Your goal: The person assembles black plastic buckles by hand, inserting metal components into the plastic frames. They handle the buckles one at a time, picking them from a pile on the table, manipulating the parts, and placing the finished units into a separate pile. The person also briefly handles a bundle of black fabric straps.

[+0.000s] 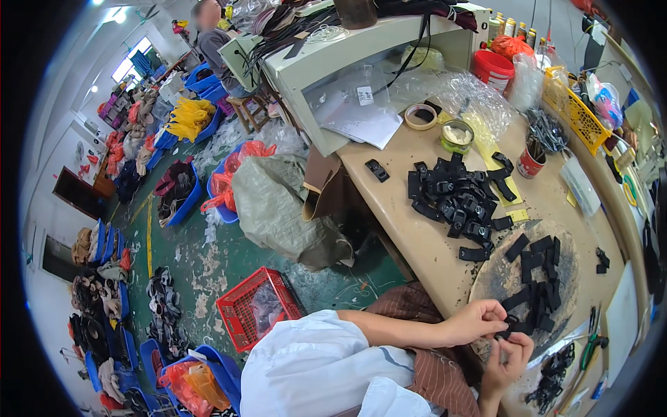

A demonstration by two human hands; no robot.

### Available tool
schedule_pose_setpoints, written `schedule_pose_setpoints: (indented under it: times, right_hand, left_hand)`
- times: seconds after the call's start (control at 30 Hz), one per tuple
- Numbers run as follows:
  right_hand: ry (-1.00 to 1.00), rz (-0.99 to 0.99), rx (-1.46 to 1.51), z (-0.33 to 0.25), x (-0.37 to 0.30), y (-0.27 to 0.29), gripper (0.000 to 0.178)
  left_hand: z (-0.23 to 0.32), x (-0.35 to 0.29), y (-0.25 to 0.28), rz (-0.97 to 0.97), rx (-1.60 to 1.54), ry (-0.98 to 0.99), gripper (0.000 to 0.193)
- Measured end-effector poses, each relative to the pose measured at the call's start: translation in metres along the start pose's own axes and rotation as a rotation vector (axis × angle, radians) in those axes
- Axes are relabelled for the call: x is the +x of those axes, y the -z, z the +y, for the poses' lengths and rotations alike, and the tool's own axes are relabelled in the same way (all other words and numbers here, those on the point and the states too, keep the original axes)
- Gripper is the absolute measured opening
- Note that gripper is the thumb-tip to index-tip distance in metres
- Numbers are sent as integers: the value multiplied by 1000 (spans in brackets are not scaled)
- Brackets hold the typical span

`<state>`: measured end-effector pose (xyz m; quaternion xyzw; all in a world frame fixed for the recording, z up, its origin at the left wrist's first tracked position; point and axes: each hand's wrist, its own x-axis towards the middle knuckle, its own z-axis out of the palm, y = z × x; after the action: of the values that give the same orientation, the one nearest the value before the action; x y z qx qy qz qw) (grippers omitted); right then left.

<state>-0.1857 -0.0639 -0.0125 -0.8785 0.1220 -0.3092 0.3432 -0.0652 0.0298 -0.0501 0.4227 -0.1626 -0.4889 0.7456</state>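
Note:
My left hand (479, 321) reaches in from the left over the near edge of the workbench, its fingers closed in a pinch. Just below it, my right hand (509, 358) is closed too, with its fingertips meeting the left ones. Between them is a small black strap piece (503, 334), partly covered by the fingers. Right beside the hands, loose black strap pieces (535, 270) lie on a round worn board (486, 274). Farther back sits a heap of black straps with buckles (455, 191). One separate black buckle piece (377, 170) lies to its left.
Tape rolls (421, 117), a red bucket (494, 69) and a small red can (531, 160) stand at the back of the bench (389, 201). Green-handled pliers (590, 344) lie at right. A red crate (233, 316) and blue tubs are on the floor; a person is at far left.

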Motion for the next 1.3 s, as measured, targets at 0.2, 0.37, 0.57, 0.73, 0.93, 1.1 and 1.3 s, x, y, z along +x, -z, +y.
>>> schedule_pose_setpoints:
  times: [0.2, 0.37, 0.57, 0.73, 0.93, 1.1, 1.3]
  right_hand:
    - [-183, -74, 362, -5, 20, 17, 25]
    - [-24, -452, 293, -6, 45, 41, 38]
    - [-19, -582, 347, 2, 48, 47, 32]
    - [88, -577, 293, 5, 38, 52, 26]
    - [34, -445, 271, 17, 22, 51, 11]
    - [-289, -300, 544, 32, 1, 64, 9]
    - [-368, -199, 921, 31, -13, 67, 22]
  left_hand:
    - [11, -3, 6, -91, 287, -67, 24]
    - [40, -16, 5, -206, 568, -79, 18]
    - [47, -18, 4, -312, 791, -43, 17]
    - [46, -20, -4, -309, 844, 11, 16]
    - [34, -10, -15, -264, 858, 100, 14]
    - [47, 39, -15, -208, 896, -32, 18]
    - [54, 136, -11, 235, 1773, -582, 19]
